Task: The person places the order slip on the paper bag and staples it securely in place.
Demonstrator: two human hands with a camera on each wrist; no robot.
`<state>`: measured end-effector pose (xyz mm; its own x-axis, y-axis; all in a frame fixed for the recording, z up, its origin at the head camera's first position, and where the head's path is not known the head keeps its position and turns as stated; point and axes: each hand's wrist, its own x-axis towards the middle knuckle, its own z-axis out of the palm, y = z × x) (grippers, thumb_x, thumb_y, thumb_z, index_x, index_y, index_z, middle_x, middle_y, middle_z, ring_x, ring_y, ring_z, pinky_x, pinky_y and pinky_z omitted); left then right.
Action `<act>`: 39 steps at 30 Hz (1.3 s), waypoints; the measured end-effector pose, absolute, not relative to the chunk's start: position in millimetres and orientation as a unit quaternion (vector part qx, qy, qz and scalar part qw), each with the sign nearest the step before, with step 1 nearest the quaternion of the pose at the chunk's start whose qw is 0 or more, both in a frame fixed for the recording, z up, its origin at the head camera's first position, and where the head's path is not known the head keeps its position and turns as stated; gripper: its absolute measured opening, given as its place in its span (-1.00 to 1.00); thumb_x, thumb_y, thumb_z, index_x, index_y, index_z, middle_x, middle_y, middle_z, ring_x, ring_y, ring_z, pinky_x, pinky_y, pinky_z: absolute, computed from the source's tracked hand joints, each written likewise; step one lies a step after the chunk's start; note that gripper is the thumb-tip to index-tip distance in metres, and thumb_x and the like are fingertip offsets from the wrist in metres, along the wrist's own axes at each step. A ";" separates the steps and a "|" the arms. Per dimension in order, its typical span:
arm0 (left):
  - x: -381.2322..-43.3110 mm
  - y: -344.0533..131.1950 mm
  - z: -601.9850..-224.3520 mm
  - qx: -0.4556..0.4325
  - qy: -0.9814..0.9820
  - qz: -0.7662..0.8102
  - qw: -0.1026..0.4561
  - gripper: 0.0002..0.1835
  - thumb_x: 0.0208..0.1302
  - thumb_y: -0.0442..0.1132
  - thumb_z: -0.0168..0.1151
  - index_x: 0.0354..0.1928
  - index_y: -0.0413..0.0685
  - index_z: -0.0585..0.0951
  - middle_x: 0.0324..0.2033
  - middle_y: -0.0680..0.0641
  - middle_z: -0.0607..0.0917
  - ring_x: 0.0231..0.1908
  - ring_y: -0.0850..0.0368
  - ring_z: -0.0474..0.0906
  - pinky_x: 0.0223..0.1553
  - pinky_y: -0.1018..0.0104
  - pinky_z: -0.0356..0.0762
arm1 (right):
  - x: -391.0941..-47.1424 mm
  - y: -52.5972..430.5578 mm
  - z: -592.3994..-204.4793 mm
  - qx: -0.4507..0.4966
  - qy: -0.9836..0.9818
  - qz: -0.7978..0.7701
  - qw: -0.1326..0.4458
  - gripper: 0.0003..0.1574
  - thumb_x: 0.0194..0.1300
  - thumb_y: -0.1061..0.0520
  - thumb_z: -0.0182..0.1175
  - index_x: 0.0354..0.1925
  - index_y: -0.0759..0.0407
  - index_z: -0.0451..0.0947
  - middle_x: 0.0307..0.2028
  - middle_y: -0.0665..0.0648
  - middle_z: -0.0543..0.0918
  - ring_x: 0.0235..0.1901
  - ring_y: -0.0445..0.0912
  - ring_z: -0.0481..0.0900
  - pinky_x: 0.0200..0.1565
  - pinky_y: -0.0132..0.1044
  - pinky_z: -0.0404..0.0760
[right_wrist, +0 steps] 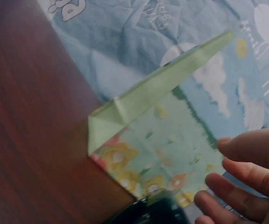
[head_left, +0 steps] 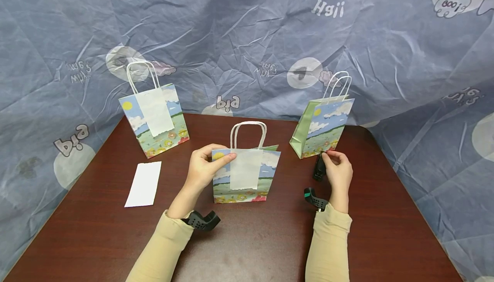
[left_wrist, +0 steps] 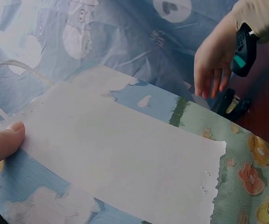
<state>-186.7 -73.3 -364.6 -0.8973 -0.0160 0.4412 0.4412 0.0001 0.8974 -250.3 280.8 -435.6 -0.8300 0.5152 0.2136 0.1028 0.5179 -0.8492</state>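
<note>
My left hand (head_left: 206,162) pinches the upper left of the middle paper gift bag (head_left: 266,183), thumb in front and fingers behind. A white slip of paper (head_left: 245,172) with a ragged lower edge lies flat on that bag's front; in the left wrist view the thumb rests at the slip's (left_wrist: 120,154) upper end. My right hand (head_left: 338,172) is beside a small black stapler (head_left: 319,168) on the table. Its fingers are loosely bent and apart from the stapler (left_wrist: 232,105) in the left wrist view. Behind it stands the right-hand gift bag (right_wrist: 171,140), its front bare of paper.
At the back left stands another gift bag (head_left: 179,119) with a white slip (head_left: 156,112) on its front. A loose white sheet (head_left: 143,184) lies on the brown table (head_left: 247,247) in front of it. A patterned blue cloth (head_left: 247,50) hangs behind the table.
</note>
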 end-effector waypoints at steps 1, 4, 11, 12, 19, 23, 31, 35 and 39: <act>-186.7 -73.3 -364.5 -0.155 -0.688 -0.690 0.165 -0.86 0.02 -0.47 0.39 -0.35 -0.39 0.65 -0.60 0.07 0.58 -0.61 0.26 0.41 -0.59 0.44 0.36 | -251.2 281.1 -437.9 -0.186 -0.839 0.458 0.227 -0.54 0.27 -0.07 0.19 -0.03 0.23 0.58 -0.08 0.25 0.64 -0.11 -0.04 0.59 -0.10 -0.32 0.41; -186.6 -73.2 -364.2 -0.156 -0.689 -0.689 0.163 -0.86 0.03 -0.47 0.39 -0.35 -0.39 0.65 -0.61 0.06 0.58 -0.61 0.26 0.40 -0.60 0.44 0.36 | -253.7 282.0 -444.9 -0.191 -0.833 0.465 0.233 -0.57 0.27 -0.02 0.20 -0.02 0.25 0.57 -0.07 0.26 0.63 -0.06 0.05 0.58 -0.04 -0.22 0.43; -186.1 -73.0 -364.1 -0.152 -0.689 -0.691 0.160 -0.86 0.03 -0.47 0.38 -0.34 -0.40 0.65 -0.61 0.06 0.58 -0.62 0.27 0.40 -0.60 0.44 0.35 | -257.2 284.2 -458.7 -0.209 -0.820 0.473 0.246 -0.56 0.23 -0.01 0.23 -0.02 0.24 0.56 -0.05 0.27 0.61 -0.03 0.10 0.55 0.01 -0.08 0.39; -186.1 -73.0 -364.4 -0.152 -0.688 -0.691 0.160 -0.86 0.03 -0.47 0.38 -0.34 -0.40 0.65 -0.61 0.06 0.58 -0.62 0.27 0.40 -0.60 0.44 0.35 | -257.5 284.5 -460.7 -0.211 -0.819 0.474 0.245 -0.56 0.23 -0.01 0.24 -0.02 0.24 0.56 -0.04 0.27 0.61 -0.03 0.10 0.54 0.01 -0.07 0.39; -186.6 -72.6 -365.6 -0.151 -0.686 -0.694 0.161 -0.86 0.03 -0.47 0.39 -0.34 -0.39 0.65 -0.60 0.04 0.58 -0.61 0.26 0.41 -0.59 0.44 0.35 | -259.9 285.4 -472.5 -0.206 -0.823 0.474 0.234 -0.54 0.24 -0.02 0.24 0.00 0.25 0.54 -0.04 0.30 0.56 -0.02 0.14 0.48 0.02 -0.02 0.36; -186.9 -72.3 -365.6 -0.150 -0.687 -0.692 0.164 -0.86 0.03 -0.46 0.39 -0.34 -0.39 0.65 -0.60 0.05 0.57 -0.61 0.25 0.41 -0.59 0.44 0.36 | -261.4 285.5 -477.9 -0.208 -0.819 0.481 0.234 -0.48 0.24 -0.06 0.24 0.04 0.25 0.51 -0.02 0.30 0.54 -0.01 0.14 0.47 0.00 -0.01 0.38; -186.4 -71.7 -364.6 -0.143 -0.687 -0.693 0.165 -0.85 0.03 -0.46 0.39 -0.34 -0.40 0.64 -0.60 0.08 0.58 -0.60 0.26 0.41 -0.58 0.44 0.37 | -265.7 284.9 -490.3 -0.223 -0.809 0.492 0.232 -0.28 0.13 -0.25 0.28 0.11 0.14 0.43 0.01 0.26 0.52 0.00 0.10 0.46 -0.01 -0.02 0.38; -186.5 -71.5 -365.0 -0.145 -0.685 -0.694 0.165 -0.85 0.03 -0.47 0.38 -0.33 -0.41 0.64 -0.60 0.07 0.57 -0.61 0.25 0.41 -0.59 0.44 0.36 | -266.5 284.2 -491.0 -0.231 -0.796 0.509 0.233 -0.24 0.13 -0.24 0.28 0.15 0.14 0.40 0.06 0.25 0.50 0.06 0.10 0.44 0.06 -0.02 0.35; -186.6 -71.3 -365.6 -0.149 -0.685 -0.694 0.168 -0.85 0.03 -0.47 0.38 -0.34 -0.41 0.64 -0.60 0.06 0.57 -0.61 0.25 0.41 -0.59 0.43 0.36 | -266.3 283.9 -490.2 -0.240 -0.796 0.508 0.224 -0.14 0.16 -0.24 0.25 0.27 0.18 0.33 0.16 0.26 0.44 0.14 0.10 0.40 0.14 -0.04 0.31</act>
<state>-186.6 -71.3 -365.6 -0.8996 -0.0290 0.4357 0.4360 -0.0067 0.8999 -266.3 283.9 -490.2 -0.7849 0.6092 0.1132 0.1539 0.3686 -0.9167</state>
